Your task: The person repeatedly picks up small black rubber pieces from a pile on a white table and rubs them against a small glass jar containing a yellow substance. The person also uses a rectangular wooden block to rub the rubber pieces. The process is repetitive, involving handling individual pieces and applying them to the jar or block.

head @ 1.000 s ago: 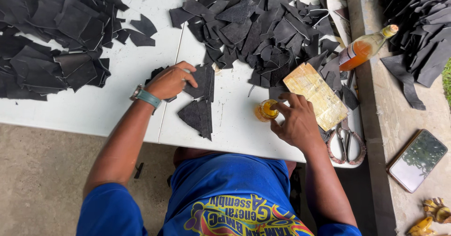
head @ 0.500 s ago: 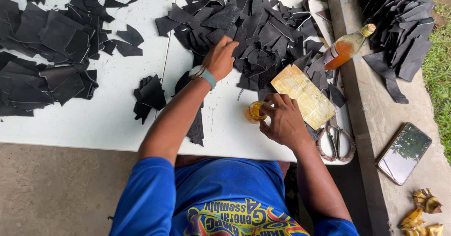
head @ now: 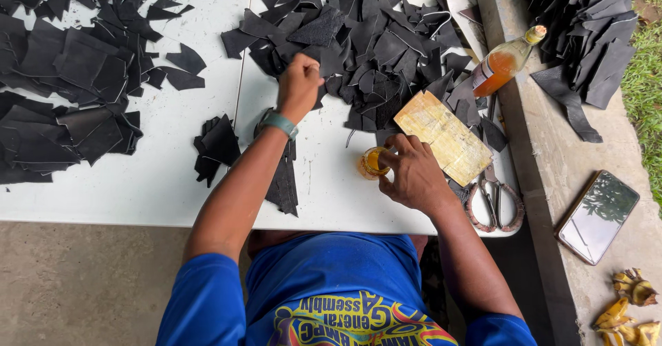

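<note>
Gripping a black leather piece (head: pixel 324 60) from the pile with the left hand (head: pixel 298 84); right hand (head: pixel 412 174) fingers at the small glue jar (head: pixel 372 163); piece probably glued next.

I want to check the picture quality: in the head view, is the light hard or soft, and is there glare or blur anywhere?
Head view: soft, even daylight, only faint shadows on the white table; the phone screen mirrors trees; the left hand on the black pieces and the right hand at the small jar look sharp; black pieces lose detail in dark areas.
</note>
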